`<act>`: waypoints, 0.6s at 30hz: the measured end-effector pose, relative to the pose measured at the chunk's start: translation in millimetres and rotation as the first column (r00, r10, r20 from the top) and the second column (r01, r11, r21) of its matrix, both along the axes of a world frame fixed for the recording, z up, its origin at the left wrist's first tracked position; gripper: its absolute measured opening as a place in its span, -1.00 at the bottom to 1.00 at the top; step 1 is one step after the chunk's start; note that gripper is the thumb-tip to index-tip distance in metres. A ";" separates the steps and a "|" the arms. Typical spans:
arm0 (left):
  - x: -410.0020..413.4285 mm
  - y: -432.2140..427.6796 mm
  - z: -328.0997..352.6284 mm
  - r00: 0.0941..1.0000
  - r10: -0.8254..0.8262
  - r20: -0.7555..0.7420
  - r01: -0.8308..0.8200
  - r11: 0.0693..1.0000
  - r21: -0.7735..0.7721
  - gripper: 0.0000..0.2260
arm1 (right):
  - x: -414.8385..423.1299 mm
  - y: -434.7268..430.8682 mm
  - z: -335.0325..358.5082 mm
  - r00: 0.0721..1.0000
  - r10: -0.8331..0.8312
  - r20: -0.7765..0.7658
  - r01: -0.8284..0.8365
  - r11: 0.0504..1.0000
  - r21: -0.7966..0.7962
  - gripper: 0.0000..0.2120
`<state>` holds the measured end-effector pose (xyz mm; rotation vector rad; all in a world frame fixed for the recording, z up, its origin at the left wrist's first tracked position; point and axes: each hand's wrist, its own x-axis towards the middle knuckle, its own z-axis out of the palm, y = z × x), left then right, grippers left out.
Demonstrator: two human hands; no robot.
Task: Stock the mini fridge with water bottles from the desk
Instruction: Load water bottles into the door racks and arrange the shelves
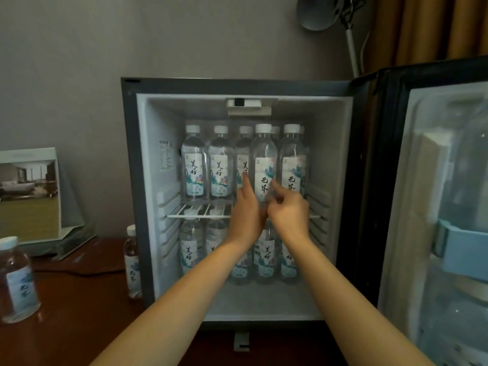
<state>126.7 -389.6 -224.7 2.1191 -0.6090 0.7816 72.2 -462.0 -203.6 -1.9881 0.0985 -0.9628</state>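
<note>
The mini fridge stands open on the desk, with several white-capped water bottles on both shelves. One bottle stands at the front of the wire upper shelf. My left hand rests against its lower left side with the index finger stretched up along it. My right hand pinches its lower right side with curled fingers. Two more bottles stand on the desk: one just left of the fridge and one at the far left.
The fridge door hangs open at the right, with a blue holder on its inside. A framed picture card leans on the wall at the left. A lamp stands behind the fridge, beside a brown curtain.
</note>
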 end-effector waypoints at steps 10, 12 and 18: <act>-0.1 1.9 -5.0 0.997 0.079 0.016 -0.080 0.992 0.101 -0.28 | 5.5 -0.9 -4.0 0.993 0.012 -0.117 -0.016 0.999 -0.030 -0.44; -1.3 4.0 -4.2 0.998 0.068 -0.019 -0.065 0.990 0.125 -0.26 | 5.5 -2.6 -4.9 0.993 0.018 -0.120 -0.020 1.000 -0.013 -0.42; -11.2 26.5 -22.0 0.997 0.041 0.062 -0.047 0.994 0.099 -0.42 | 1.5 7.4 -24.2 0.999 -0.037 0.016 0.037 0.999 0.032 -0.61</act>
